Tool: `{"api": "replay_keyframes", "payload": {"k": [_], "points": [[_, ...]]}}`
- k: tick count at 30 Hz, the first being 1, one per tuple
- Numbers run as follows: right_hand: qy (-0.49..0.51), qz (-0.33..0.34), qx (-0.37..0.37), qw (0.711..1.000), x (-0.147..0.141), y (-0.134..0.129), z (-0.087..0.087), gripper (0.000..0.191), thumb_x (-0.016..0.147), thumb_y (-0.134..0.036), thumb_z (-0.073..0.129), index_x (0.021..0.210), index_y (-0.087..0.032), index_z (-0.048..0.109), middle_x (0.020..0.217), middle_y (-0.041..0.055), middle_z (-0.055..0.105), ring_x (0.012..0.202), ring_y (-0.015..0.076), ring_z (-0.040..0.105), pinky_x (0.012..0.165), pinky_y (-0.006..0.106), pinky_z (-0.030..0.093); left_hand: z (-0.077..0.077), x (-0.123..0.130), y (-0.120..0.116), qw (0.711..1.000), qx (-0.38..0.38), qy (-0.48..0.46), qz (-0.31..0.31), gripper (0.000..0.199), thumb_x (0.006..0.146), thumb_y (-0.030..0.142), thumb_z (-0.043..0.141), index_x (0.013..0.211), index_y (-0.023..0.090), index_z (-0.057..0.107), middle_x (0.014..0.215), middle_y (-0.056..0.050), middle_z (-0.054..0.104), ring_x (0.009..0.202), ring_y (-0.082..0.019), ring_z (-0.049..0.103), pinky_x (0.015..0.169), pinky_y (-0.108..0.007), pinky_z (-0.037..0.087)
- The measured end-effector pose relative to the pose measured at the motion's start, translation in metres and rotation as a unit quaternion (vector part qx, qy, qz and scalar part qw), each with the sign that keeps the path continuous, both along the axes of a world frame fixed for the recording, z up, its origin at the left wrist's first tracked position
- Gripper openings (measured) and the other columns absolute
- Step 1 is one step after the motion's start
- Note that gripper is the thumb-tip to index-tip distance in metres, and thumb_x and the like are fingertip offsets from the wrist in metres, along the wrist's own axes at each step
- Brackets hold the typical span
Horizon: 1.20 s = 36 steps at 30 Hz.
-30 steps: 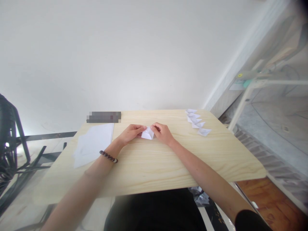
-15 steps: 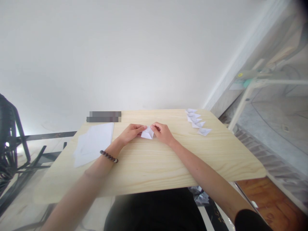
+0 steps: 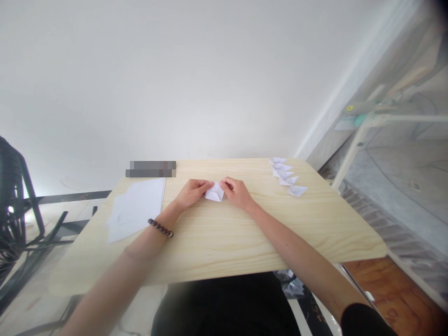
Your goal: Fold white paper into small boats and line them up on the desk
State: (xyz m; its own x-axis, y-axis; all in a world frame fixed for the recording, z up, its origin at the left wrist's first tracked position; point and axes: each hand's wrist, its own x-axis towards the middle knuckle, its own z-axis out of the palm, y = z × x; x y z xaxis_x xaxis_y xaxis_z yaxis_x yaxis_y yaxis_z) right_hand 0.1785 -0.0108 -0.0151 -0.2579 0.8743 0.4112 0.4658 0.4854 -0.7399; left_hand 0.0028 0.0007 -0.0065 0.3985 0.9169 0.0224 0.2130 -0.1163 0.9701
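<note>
A small folded piece of white paper (image 3: pixel 214 193) is held between both hands above the middle of the table. My left hand (image 3: pixel 192 193) pinches its left edge, thumb on top. From the other side, my right hand (image 3: pixel 236 192) grips the upper right corner between thumb and curled fingers. Creases show on the paper's face, and its far edge is partly hidden by the fingertips. Several folded white paper boats (image 3: pixel 286 175) lie in an overlapping slanted row at the back right of the table.
White paper sheets (image 3: pixel 135 210) lie stacked on the left of the wooden table (image 3: pixel 224 252). A blurred-out dark object (image 3: pixel 151 169) sits at the back left edge. Behind the table stands a white wall (image 3: pixel 210 84); a black chair (image 3: pixel 16 200) is at far left.
Both hands stay almost in place on the folded paper. My left wrist with its beaded bracelet has shifted slightly to the right.
</note>
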Motion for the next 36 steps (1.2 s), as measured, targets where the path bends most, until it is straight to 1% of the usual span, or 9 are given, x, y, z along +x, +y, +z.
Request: {"api": "replay_keyframes", "payload": {"k": [4, 11, 15, 17, 21, 24, 27, 31, 36], "points": [[0.005, 0.0, -0.006, 1.0, -0.0009, -0.0007, 0.0009, 0.031, 0.081, -0.038, 0.036, 0.07, -0.016, 0.053, 0.058, -0.0017, 0.048, 0.053, 0.0079, 0.041, 0.051, 0.019, 0.031, 0.0019, -0.0003, -0.0011, 0.998, 0.047, 0.03, 0.009, 0.04, 0.072, 0.049, 0.048, 0.071, 0.012, 0.064, 0.056, 0.001, 0.052, 0.052, -0.009, 0.04, 0.048, -0.02, 0.029], [0.0, -0.005, -0.006, 1.0, -0.0012, -0.0003, -0.0004, 0.031, 0.081, -0.039, 0.035, 0.07, -0.016, 0.053, 0.058, -0.0017, 0.048, 0.052, 0.0081, 0.041, 0.051, 0.02, 0.031, 0.0046, -0.0001, -0.0016, 0.999, 0.038, 0.027, 0.013, 0.042, 0.071, 0.05, 0.05, 0.076, 0.011, 0.065, 0.059, 0.001, 0.055, 0.053, -0.009, 0.041, 0.048, -0.02, 0.029], [0.009, -0.011, -0.012, 1.0, -0.0007, 0.0008, -0.0022, 0.032, 0.081, -0.041, 0.036, 0.071, -0.016, 0.054, 0.058, -0.0015, 0.049, 0.053, 0.0083, 0.042, 0.051, 0.02, 0.032, 0.0057, 0.0012, -0.0013, 1.0, 0.014, 0.012, 0.018, 0.043, 0.069, 0.052, 0.052, 0.078, 0.011, 0.064, 0.061, 0.0, 0.057, 0.054, -0.009, 0.044, 0.048, -0.019, 0.031], [0.023, -0.016, -0.017, 0.999, -0.0005, 0.0015, -0.0031, 0.032, 0.081, -0.041, 0.037, 0.073, -0.016, 0.055, 0.059, -0.0013, 0.051, 0.053, 0.0085, 0.043, 0.052, 0.02, 0.032, 0.0071, 0.0023, -0.0021, 1.0, -0.01, -0.01, 0.011, 0.043, 0.068, 0.051, 0.053, 0.08, 0.011, 0.064, 0.063, -0.001, 0.058, 0.057, -0.01, 0.048, 0.05, -0.02, 0.035], [0.047, -0.024, -0.026, 0.998, 0.0, 0.0027, -0.0049, 0.032, 0.08, -0.042, 0.038, 0.074, -0.015, 0.056, 0.06, -0.0005, 0.053, 0.053, 0.0086, 0.044, 0.051, 0.02, 0.033, 0.0071, 0.0041, -0.0039, 0.993, -0.076, -0.076, -0.042, 0.042, 0.063, 0.045, 0.062, 0.089, 0.011, 0.063, 0.08, -0.004, 0.064, 0.074, -0.017, 0.056, 0.066, -0.027, 0.045], [0.056, -0.029, -0.02, 0.998, 0.0002, 0.0032, -0.0054, 0.031, 0.079, -0.042, 0.04, 0.074, -0.015, 0.056, 0.062, -0.0001, 0.054, 0.054, 0.0087, 0.045, 0.052, 0.02, 0.034, 0.004, 0.0037, -0.0034, 0.99, -0.105, -0.084, -0.052, 0.042, 0.057, 0.037, 0.069, 0.088, 0.01, 0.063, 0.083, -0.006, 0.065, 0.08, -0.02, 0.058, 0.073, -0.032, 0.046], [0.055, -0.027, -0.015, 0.998, 0.0001, 0.003, -0.0046, 0.031, 0.078, -0.041, 0.041, 0.072, -0.015, 0.056, 0.062, 0.0002, 0.054, 0.055, 0.0089, 0.046, 0.053, 0.02, 0.034, 0.0022, 0.0027, -0.0023, 0.99, -0.114, -0.072, -0.042, 0.039, 0.055, 0.035, 0.071, 0.084, 0.01, 0.064, 0.079, -0.005, 0.066, 0.077, -0.02, 0.06, 0.073, -0.034, 0.047], [0.038, -0.025, -0.009, 0.999, -0.0001, 0.0025, -0.003, 0.031, 0.079, -0.04, 0.04, 0.07, -0.015, 0.056, 0.062, -0.0002, 0.054, 0.055, 0.0085, 0.045, 0.053, 0.02, 0.034, 0.0038, 0.0027, -0.0026, 0.991, -0.114, -0.06, -0.031, 0.037, 0.054, 0.035, 0.071, 0.081, 0.011, 0.066, 0.075, -0.003, 0.066, 0.076, -0.02, 0.06, 0.072, -0.032, 0.049], [0.043, -0.038, -0.016, 0.998, 0.0009, 0.0036, -0.0047, 0.031, 0.079, -0.04, 0.04, 0.069, -0.015, 0.056, 0.059, -0.0013, 0.052, 0.053, 0.0079, 0.044, 0.052, 0.02, 0.033, 0.0061, 0.0011, -0.003, 0.99, -0.118, -0.076, -0.023, 0.038, 0.057, 0.039, 0.069, 0.082, 0.011, 0.066, 0.078, -0.004, 0.066, 0.078, -0.02, 0.06, 0.073, -0.032, 0.049]]}}
